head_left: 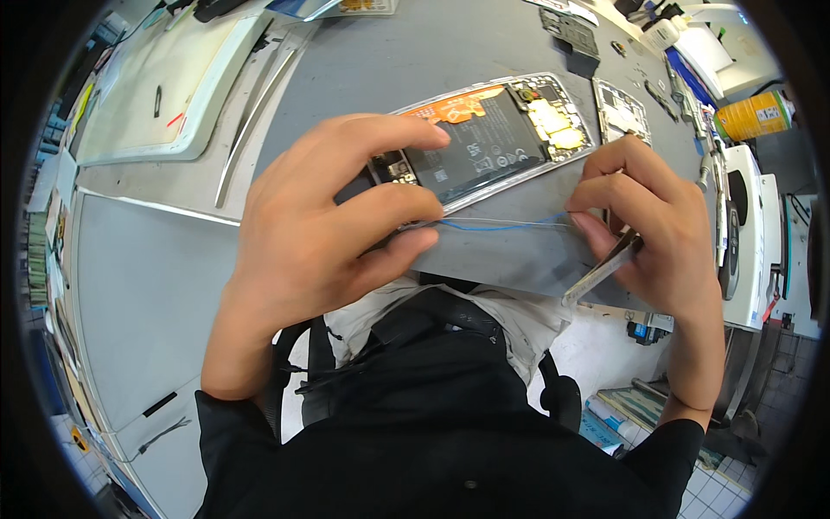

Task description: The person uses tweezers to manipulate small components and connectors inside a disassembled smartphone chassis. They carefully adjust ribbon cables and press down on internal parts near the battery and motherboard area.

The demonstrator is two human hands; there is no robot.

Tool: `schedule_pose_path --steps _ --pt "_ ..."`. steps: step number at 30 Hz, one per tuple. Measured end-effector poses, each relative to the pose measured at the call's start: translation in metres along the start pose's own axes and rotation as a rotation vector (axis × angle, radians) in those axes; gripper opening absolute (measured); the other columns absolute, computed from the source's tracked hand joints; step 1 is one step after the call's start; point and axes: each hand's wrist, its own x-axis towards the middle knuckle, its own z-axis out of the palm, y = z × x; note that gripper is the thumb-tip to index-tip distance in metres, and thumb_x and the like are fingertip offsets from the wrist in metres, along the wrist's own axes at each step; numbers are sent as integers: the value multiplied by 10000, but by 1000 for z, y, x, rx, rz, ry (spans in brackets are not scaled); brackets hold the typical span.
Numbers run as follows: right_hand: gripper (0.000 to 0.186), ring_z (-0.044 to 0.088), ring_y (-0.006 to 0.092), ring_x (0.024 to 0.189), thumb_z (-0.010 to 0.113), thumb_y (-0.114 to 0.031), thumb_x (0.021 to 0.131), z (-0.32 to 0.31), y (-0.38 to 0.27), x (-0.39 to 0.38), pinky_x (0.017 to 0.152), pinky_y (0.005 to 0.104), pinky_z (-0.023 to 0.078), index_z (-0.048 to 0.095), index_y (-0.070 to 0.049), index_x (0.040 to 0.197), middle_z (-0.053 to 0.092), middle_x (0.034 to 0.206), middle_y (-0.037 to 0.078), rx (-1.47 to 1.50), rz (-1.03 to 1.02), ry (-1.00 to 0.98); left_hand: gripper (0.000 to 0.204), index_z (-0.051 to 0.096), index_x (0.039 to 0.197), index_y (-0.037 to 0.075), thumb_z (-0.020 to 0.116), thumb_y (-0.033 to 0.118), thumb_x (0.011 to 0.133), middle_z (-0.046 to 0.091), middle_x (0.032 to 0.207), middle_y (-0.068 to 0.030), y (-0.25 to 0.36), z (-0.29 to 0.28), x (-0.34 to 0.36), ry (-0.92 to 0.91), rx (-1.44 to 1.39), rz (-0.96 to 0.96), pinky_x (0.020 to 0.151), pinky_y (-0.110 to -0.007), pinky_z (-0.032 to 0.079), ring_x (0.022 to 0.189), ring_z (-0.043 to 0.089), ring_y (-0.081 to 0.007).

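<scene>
An opened phone (480, 138), showing a dark battery, an orange flex cable and exposed circuitry, lies on the grey work mat. My left hand (324, 212) grips its near left edge, middle finger and thumb by two thin cables, blue and white (493, 227); one raised index finger hovers over the battery area. These cables stretch along the phone's near side to my right hand (648, 216), whose fingertips pinch them while metal tweezers (605, 264) rest in that same hand, angled toward me.
A second disassembled phone part (618, 108) lies right of the phone, dark components (571, 39) behind it. A pale pad (173, 78) and metal strip (255, 130) occupy the left. A yellow can (748, 117), tools and white equipment (743, 233) crowd the right. My lap is below the bench edge.
</scene>
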Motion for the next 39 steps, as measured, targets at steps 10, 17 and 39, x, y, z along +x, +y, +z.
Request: schedule_pose_path --steps 10,17,39 --pt "247 668 175 697 832 20 770 5 7 -4 580 309 509 729 -65 978 639 965 63 -51 4 41 290 726 895 89 872 85 644 693 1252 -133 -2 4 0 44 10 20 770 -353 530 1040 675 -301" --pt "273 645 176 677 878 -51 730 4 1 -11 554 300 486 729 -68 958 626 920 57 -65 -55 46 275 740 909 82 872 73 668 679 1280 -159 -3 3 -2 29 17 33 733 -323 496 1022 658 -274" --pt "198 572 134 625 712 -134 722 20 -8 -10 490 286 444 713 -106 918 575 887 3 -278 -126 179 276 745 901 78 875 73 658 688 1265 -159 -2 1 -1 20 -14 21 783 -344 532 1079 672 -306"
